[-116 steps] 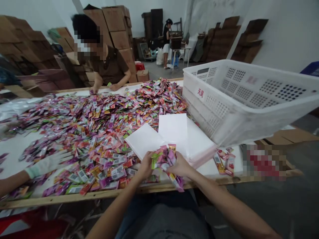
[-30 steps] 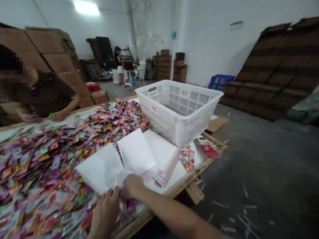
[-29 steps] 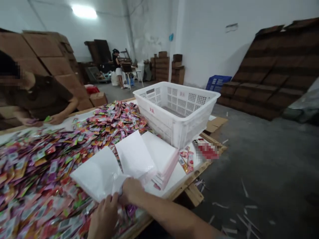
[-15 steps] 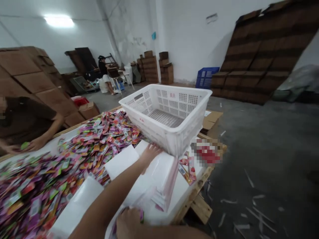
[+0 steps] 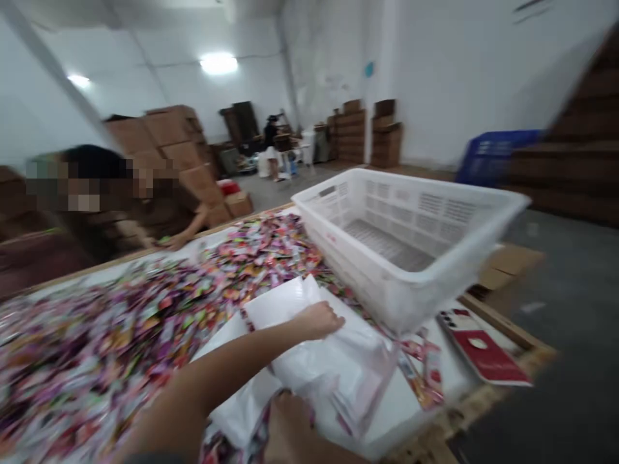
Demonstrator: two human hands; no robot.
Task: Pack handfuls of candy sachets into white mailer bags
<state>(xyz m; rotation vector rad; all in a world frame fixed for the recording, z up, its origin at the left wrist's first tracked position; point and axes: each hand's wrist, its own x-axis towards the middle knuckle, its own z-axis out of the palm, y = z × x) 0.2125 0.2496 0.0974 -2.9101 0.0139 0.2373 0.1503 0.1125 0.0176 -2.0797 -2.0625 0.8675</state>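
Flat white plastic bags (image 5: 333, 367) lie in a stack on the table, their right edges pinkish. My left hand (image 5: 319, 320) is closed on the top white bag, its fingers curled into the film. Lower down, my right hand (image 5: 289, 415) is closed beside the near edge of the bags; its grip is blurred, and what it holds is hidden. Small colourful sachets (image 5: 271, 248) form a wide heap to the left, and some show around my right hand. A few loose sachets (image 5: 425, 374) lie right of the stack.
A white plastic crate (image 5: 411, 283) stands at the table's far right, near a red-and-white printed item (image 5: 483, 351). Wooden edging (image 5: 430, 438) borders the table. A co-worker (image 5: 159, 212) leans over the far left side; another person (image 5: 271, 148) stands farther back. Cardboard boxes (image 5: 174, 138) are stacked behind.
The view has swung left, so everything sits farther right. My left hand, earlier lying spread on the bags, is now curled on the top one, whose film is rumpled. My right hand stays low.
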